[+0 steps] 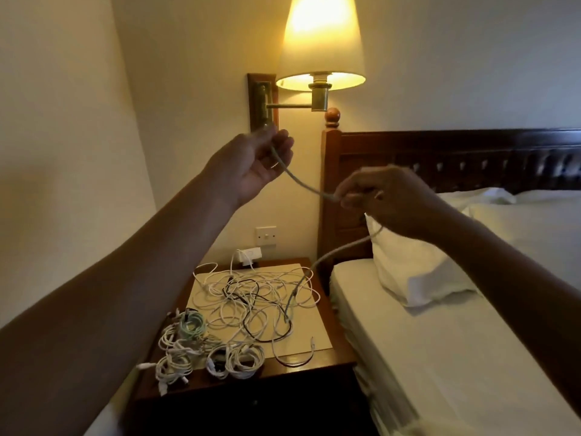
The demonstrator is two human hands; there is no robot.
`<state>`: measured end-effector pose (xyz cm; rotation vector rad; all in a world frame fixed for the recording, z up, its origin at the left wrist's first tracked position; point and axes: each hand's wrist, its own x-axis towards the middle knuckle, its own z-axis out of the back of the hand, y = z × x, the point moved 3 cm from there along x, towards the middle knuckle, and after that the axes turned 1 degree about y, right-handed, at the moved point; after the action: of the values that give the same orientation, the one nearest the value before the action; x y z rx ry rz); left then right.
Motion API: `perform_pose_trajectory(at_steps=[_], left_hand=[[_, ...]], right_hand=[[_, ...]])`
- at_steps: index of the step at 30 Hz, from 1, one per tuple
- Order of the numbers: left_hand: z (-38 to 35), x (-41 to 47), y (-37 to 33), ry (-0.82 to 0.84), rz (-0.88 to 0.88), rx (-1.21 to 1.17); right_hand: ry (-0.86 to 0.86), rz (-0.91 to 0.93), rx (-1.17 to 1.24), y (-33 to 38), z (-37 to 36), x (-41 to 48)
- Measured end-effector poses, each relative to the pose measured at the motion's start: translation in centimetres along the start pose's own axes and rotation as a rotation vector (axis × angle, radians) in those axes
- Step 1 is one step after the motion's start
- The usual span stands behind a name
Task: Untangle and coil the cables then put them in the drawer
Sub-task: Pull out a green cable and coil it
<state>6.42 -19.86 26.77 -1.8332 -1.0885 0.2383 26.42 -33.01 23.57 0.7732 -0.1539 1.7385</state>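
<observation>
Grey cable (301,181) spans between the 2 raised hands. Left hand (251,165) grips 1 end; right hand (386,199) pinches it further along. Below the right hand it drops into tangled cables (251,297) on the surface (341,344); coiled cables (188,350) lie below the left forearm.

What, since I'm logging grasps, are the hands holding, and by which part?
One grey cable: the left hand holds it near its end, the right hand pinches it farther along; the rest hangs to the tangle.
</observation>
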Motion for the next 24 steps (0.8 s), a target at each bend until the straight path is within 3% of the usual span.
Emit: perform_pose_trajectory(at_steps=[4,10,20,22,24], left_hand=[[-0.2,-1.6,-0.5,-0.149,0.027,0.155],[4.8,-3.0,-3.3,-0.367,-0.206,0.527],[16.7,-7.4,-3.7,-0.724,-0.188,0.683],[16.8,-8.6,-3.0,-0.683,-0.135,0.757],[14.6,-9.5,-1.2,-0.495,-0.034,0.779]], right_hand=[[0.082,-0.057,0.051,-0.7,-1.7,-3.9],[0.046,-0.218,0.007,-6.3,-3.0,-8.4],[0.102,-0.545,-0.022,-13.5,-6.2,-15.3],[0.150,-0.633,0.020,-14.4,-6.9,-16.3],[0.263,-0.673,0.048,-14.0,-8.0,-16.4]])
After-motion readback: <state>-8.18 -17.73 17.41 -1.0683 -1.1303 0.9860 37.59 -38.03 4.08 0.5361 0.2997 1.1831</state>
